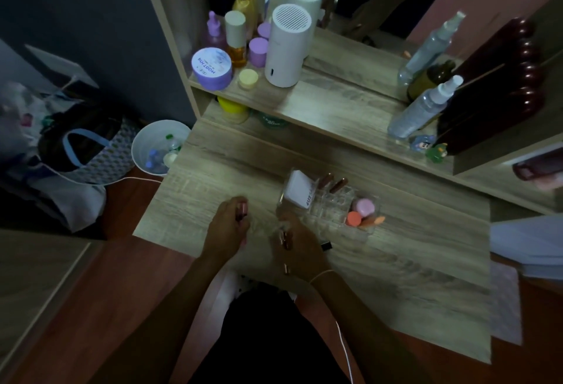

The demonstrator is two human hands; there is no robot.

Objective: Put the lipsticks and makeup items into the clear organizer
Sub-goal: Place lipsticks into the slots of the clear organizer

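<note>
The clear organizer (364, 232) stands on the wooden desk (396, 277). It holds a white box (300, 190), two brown lipstick tubes (332, 182) and pink and orange makeup sponges (364, 211). My left hand (227, 229) is closed around a pinkish lipstick tube (242, 210), left of the organizer. My right hand (297, 242) sits at the organizer's near left corner and grips small dark-red lipsticks (286, 239). A black-capped item (325, 245) pokes out beside my right hand. Another small tube (286, 268) lies near my right wrist.
The upper shelf (320, 100) carries a white cylinder device (286, 48), purple jars, bottles and two spray bottles (426, 106). A mirror stands behind it. A white bin (158, 146) and a bag (88, 152) sit on the floor at left. A white cable runs by my lap.
</note>
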